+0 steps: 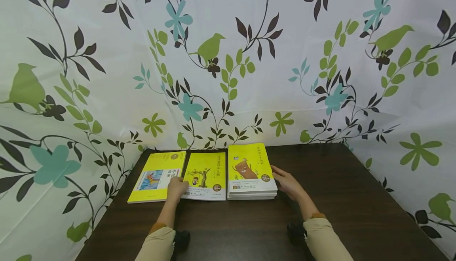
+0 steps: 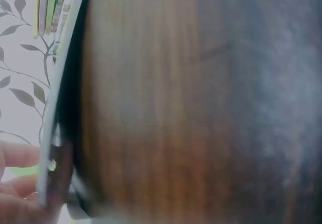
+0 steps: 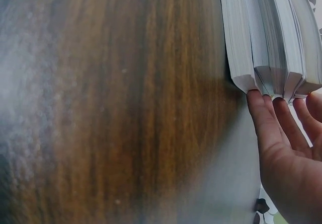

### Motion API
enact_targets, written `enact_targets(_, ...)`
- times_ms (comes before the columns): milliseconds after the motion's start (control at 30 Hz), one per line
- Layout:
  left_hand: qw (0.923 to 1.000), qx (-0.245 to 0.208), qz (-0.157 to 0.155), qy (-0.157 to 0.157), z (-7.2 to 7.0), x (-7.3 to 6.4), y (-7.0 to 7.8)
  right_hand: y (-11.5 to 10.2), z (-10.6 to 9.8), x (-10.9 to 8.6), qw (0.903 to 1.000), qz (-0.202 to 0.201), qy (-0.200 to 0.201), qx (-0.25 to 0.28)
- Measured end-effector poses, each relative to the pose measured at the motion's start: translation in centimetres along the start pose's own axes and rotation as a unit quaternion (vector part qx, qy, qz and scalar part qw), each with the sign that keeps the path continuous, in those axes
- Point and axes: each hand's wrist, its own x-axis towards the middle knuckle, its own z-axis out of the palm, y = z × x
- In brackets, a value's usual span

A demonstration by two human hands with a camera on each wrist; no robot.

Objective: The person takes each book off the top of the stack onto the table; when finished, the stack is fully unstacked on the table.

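Mostly yellow bks on a dark table (image 1: pixel 231 229), in a row near its far edge. Item: L bk (image 1: pixel 149 180), blue pic. on cover, lying flat at row's L end; near R corner hidden by hand. Item: mid bk (image 1: pixel 199 166), tree-and-swing cover, between L bk & stack; near edge looks slightly raised in L wrist view, dark gap beneath. Item: stack (image 1: pixel 246 170), several bks, brown cartoon fig. on top cover, just R of mid bk; layers a bit uneven at near edge. Item: L hand (image 1: pixel 176 190), at near L corner of mid bk, digits pinching it from above & below. Item: R hand (image 1: pixel 290 183), at R side of stack; fingers nearly straight, slightly apart, tips touching bk ends, not wrapped round any; thumb's exact hold can't be told. Item: cloth (image 1: pixel 228 122), leaf-and-bird print, behind table. Step in hand, est.: handling mid bk w/ L while R steadies stack; whether mid bk is being set down or picked up, can't tell. Next move prob. calls for firm L pinch till mid bk lies flat or clears its neighbours, w/ light R pressure so stack doesn't slide.
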Motion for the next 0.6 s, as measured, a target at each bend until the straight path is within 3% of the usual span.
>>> enact_targets(333,0.9976,0.067,0.011,0.014,-0.4,-0.9,1.5,0.2,0.0,-0.1,1.0000,0.000,-0.001,-0.001)
enact_targets(600,0.9984,0.043,0.037,0.009,-0.5,-1.1,2.4,0.1,-0.1,0.0,1.0000,0.003,-0.002,0.003)
